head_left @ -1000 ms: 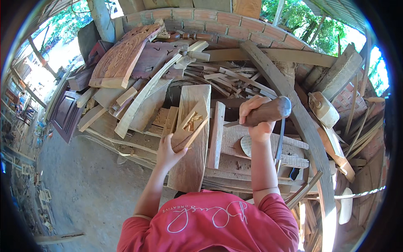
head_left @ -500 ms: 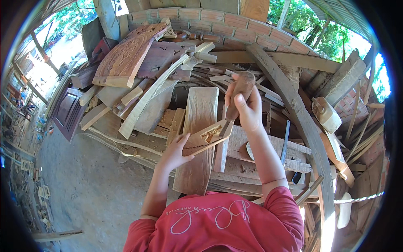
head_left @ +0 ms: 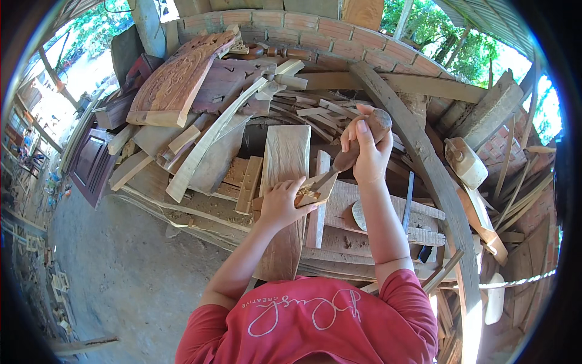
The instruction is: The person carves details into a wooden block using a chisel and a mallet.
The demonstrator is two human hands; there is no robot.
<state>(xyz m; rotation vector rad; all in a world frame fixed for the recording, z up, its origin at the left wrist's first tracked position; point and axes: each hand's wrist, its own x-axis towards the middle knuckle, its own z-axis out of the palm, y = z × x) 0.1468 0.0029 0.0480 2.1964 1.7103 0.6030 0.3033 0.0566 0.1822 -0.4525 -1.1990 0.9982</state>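
Observation:
My right hand [head_left: 370, 148] is closed around the wooden handle of a chisel [head_left: 345, 159], its blade angled down to the left into a small wooden workpiece [head_left: 321, 191] with shavings in its hollow. My left hand [head_left: 282, 205] grips the near left of that piece, fingers over it. The piece lies across an upright-pointing pale plank [head_left: 288, 145], which runs toward my body. To the right of it is a narrow batten [head_left: 319, 164]; to the left a short grooved block [head_left: 250, 182].
A carved board [head_left: 173, 79] and stacked offcuts lie at back left. A long grey beam [head_left: 412, 139] slants down the right, beside a plastic jug [head_left: 464, 164] and a metal bar [head_left: 407, 200]. A brick wall [head_left: 291, 27] stands behind; concrete floor [head_left: 133, 255] is at lower left.
My right hand has turned the chisel from nearly level to blade-down, bringing it into the workpiece. My left hand has shifted right and turned the piece lower against the plank.

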